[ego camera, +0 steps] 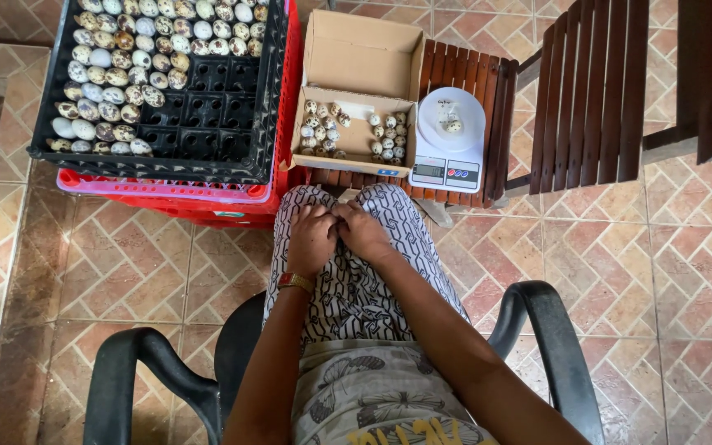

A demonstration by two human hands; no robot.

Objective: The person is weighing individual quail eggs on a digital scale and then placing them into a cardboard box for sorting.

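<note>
- Hands: our left hand (311, 239) and right hand (362, 232) meet on our knees, fingers curled; whatever they pinch, we cannot tell.
- Cardboard box (362, 62), upper centre, holds speckled eggs (354, 132).
- Black tray (208, 115), upper left, is partly filled with eggs.
- Scale (448, 148) bears perhaps two eggs.

floor (125, 264): terracotta chevron tiles | dark slatted wood chair (595, 91) | black plastic armchair (537, 330) | daylight

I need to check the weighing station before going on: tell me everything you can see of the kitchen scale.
The kitchen scale is white plastic, with a round platform on top and a front panel holding a small display and buttons. One speckled egg lies on the platform. It stands level on a dark slatted wooden surface, close beside the cardboard box. No hand touches it.
</note>
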